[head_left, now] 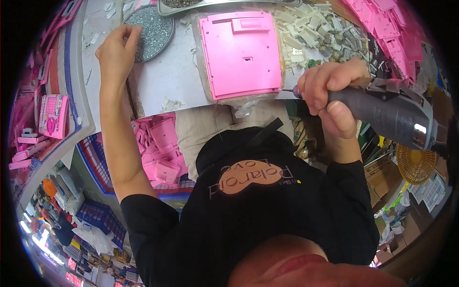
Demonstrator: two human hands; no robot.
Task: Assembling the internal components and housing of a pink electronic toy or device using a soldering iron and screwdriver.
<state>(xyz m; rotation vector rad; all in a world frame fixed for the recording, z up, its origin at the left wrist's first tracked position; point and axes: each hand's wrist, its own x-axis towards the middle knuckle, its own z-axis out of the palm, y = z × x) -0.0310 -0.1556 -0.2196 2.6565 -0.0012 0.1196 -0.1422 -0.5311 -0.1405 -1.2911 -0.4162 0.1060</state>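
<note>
My right hand [332, 86] is wrapped round a grey electric screwdriver [387, 112]. Its thin bit reaches the lower right corner of a pink plastic panel [232, 62]. This panel lies on a pad wrapped in clear plastic [243, 109], at the table's near edge. Over the left side of a round dish [168, 44] full of small silvery screws [154, 29] is my left hand [117, 45]. Its thumb and forefinger are pinched together; anything between them is too small to make out.
White plastic parts [311, 24] are heaped right of the panel, with more pink parts [392, 33] beyond. A metal tray [215, 6] stands at the back. Below the table, a crate holds pink pieces [162, 153]. A yellow round basket-like thing [416, 163] is at far right.
</note>
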